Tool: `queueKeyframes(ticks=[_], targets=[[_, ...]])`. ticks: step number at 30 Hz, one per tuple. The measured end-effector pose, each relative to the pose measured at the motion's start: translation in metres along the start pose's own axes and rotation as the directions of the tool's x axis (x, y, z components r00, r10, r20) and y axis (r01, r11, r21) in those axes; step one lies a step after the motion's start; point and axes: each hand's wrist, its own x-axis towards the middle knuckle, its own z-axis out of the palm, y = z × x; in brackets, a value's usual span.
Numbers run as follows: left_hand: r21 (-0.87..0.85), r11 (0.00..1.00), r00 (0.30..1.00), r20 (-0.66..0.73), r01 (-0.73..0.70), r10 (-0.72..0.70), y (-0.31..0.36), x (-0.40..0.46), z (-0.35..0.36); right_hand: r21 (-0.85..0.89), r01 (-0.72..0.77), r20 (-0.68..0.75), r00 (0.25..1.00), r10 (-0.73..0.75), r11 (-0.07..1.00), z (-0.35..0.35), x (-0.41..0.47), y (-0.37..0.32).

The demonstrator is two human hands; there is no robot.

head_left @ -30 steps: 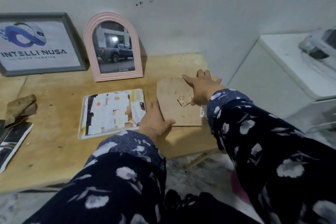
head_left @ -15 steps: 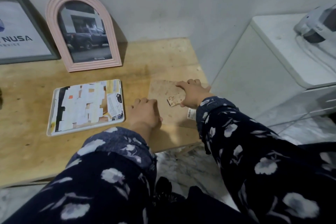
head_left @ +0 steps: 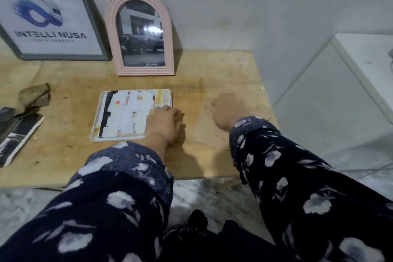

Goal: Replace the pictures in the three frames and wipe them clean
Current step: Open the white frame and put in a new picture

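The right hand is motion-blurred, its fingers' grip indistinct; the backing board beneath them blurs too.

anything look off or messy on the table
The flat white frame shows a patchy, torn-looking picture. A crumpled brown cloth and loose photos lie at the left edge. The two frames by the wall look fine.

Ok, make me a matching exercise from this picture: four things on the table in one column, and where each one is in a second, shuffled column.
Things:
1. grey frame
2. pink arched frame
3. white frame
4. brown backing board

Places:
A. flat on the table, under the right hand
B. leaning on the wall, far left
C. flat on the table, touched by the left hand
D. upright at the wall, right of the grey frame

Pairs: 1-B, 2-D, 3-C, 4-A
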Motion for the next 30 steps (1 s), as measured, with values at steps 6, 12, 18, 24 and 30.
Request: queueKeyframes(ticks=[6, 12, 18, 24, 30], targets=[[0.086, 0.978, 0.982, -0.028, 0.19, -0.188, -0.089, 0.004, -0.037, 0.105, 0.233, -0.01, 0.972, -0.234, 0.967, 0.007, 0.028, -0.092], [0.123, 0.97, 0.974, 0.064, 0.208, -0.217, -0.153, 0.016, -0.05, 0.121, 0.233, -0.021, 0.973, -0.232, 0.965, 0.016, 0.035, -0.149], [0.164, 0.979, 0.984, 0.108, 0.124, -0.143, -0.177, 0.023, -0.048, 0.121, 0.103, -0.076, 0.993, -0.095, 0.987, 0.026, 0.034, -0.173], [0.144, 0.982, 0.988, 0.079, 0.12, -0.132, -0.184, 0.026, -0.043, 0.363, 0.073, -0.247, 0.969, 0.021, 0.929, 0.029, 0.033, -0.194], [-0.061, 0.976, 0.978, 0.047, 0.207, -0.204, -0.186, 0.026, -0.044, 0.948, 0.066, -0.134, 0.97, 0.203, 0.31, 0.013, 0.029, -0.185]])
